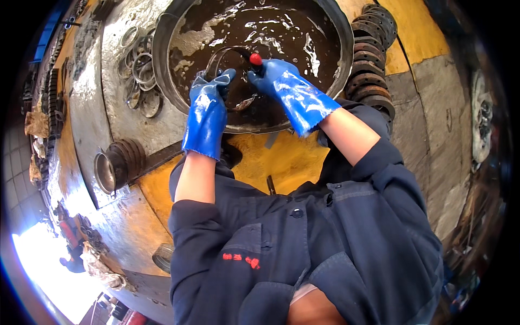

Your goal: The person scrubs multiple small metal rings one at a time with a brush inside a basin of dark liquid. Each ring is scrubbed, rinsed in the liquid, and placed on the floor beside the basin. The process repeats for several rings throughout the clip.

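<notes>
Both my hands wear long blue rubber gloves over a wide round metal basin [161, 59] of dark, murky liquid [271, 40]. My left hand [208, 92] is closed on the near left side of a thin metal ring [218, 56], which stands tilted above the liquid. My right hand [274, 76] is closed round a tool with a red end [255, 59], just right of the ring. The rest of that tool is dark or hidden by the glove, so its kind does not show.
Several loose metal rings [143, 70] lie left of the basin. Stacked ring-shaped parts [124, 160] rest at the near left. A row of rusty discs [368, 65] stands along the basin's right side. Yellow floor plate [271, 157] shows between my knees.
</notes>
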{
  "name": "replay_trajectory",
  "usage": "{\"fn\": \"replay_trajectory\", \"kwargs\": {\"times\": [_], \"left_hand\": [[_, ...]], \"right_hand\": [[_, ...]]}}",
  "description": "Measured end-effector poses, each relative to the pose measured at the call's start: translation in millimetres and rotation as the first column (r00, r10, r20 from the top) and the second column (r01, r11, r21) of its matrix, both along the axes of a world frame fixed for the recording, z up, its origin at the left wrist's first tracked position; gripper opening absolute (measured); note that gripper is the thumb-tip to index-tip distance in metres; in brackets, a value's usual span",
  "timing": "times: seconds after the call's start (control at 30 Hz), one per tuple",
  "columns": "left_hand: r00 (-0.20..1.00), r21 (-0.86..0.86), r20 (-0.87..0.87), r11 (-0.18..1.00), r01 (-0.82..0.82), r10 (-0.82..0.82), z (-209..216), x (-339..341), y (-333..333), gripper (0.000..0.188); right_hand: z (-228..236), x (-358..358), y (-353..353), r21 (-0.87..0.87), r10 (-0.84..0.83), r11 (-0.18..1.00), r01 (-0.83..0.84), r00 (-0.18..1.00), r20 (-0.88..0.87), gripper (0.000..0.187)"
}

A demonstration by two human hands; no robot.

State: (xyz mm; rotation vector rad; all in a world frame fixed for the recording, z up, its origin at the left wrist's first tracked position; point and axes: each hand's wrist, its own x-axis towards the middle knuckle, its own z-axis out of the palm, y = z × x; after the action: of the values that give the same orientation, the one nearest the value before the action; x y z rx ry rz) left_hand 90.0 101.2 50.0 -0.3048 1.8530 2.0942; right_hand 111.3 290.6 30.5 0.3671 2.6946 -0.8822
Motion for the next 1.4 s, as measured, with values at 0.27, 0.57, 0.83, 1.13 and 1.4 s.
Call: {"fn": "replay_trajectory", "kwargs": {"times": [0.27, 0.57, 0.83, 1.13, 1.4], "left_hand": [[0.997, 0.132, 0.075, 0.991, -0.005, -0.005, 4.6, -2.5, -3.0, 0.022], [0.998, 0.248, -0.009, 0.967, 0.061, -0.061, -8.7, -2.6, -18.4, 0.023], [0.995, 0.123, -0.019, 0.987, 0.101, -0.1, -17.1, -14.9, -15.8, 0.031], [0.985, -0.019, -0.006, 0.984, 0.174, -0.174, -44.9, -25.5, -24.7, 0.036], [0.969, -0.066, -0.027, 0.967, 0.244, -0.247, -18.4, -15.9, -28.6, 0.028]], "right_hand": [[11.5, 11.7, 1.7, -0.636, -0.04, 0.751, 0.175, 0.974, 0.221, 0.041], [33.1, -0.4, -9.9, 0.489, 0.521, 0.805, -0.337, 0.796, -0.309, 0.042], [-12.7, 16.0, 9.0, -0.523, -0.141, 0.818, 0.24, 0.965, 0.223, 0.044], [21.7, 39.9, -19.5, -0.825, -0.146, 0.467, 0.318, 0.948, 0.283, 0.038], [9.2, 33.3, -10.8, 0.375, 0.311, 0.895, -0.24, 0.94, -0.141, 0.037]]}}
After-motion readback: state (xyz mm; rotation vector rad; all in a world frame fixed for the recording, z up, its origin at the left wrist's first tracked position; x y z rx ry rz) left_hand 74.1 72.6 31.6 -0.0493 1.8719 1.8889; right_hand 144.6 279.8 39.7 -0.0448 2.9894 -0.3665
